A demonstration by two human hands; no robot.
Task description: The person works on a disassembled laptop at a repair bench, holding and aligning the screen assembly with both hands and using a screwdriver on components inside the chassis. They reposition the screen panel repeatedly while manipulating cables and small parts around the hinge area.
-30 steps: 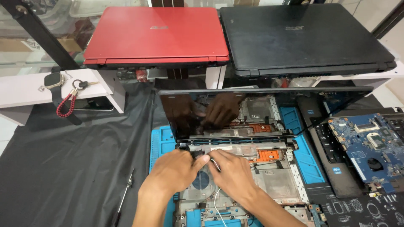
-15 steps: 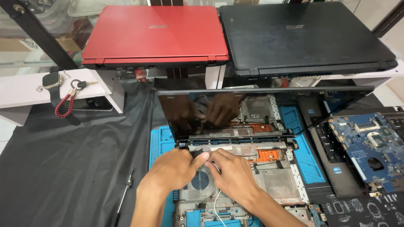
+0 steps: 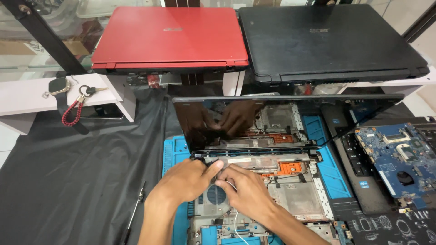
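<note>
**Hands at the hinge edge of an opened laptop base**

Fingertips of both hands met at the rear edge of the opened laptop base (image 3: 268, 190), just below its glossy screen (image 3: 281, 120), which stood upright and mirrored the hands. The left hand (image 3: 188, 181) curled over the spot beside the round fan grille (image 3: 217, 195), fingers bent nearly closed, pinching something small and dark that I could not make out. The right hand (image 3: 247, 190) lay touching it, fingers narrowed to a pinch over a thin white wire (image 3: 235, 222) that ran toward the front of the base; whether it actually held the wire could not be told.

Work this fine seemed best done with light, steady pulls, wrists resting on the base and no tugging on the wire.

A blue mat (image 3: 175, 156) lay under the base. Left of the base, a screwdriver (image 3: 135, 211) rested on black cloth (image 3: 81, 181). Behind the base sat a red laptop (image 3: 170, 38) and a black laptop (image 3: 327, 41), both closed. Right of the base lay a blue circuit board (image 3: 399, 154).
</note>
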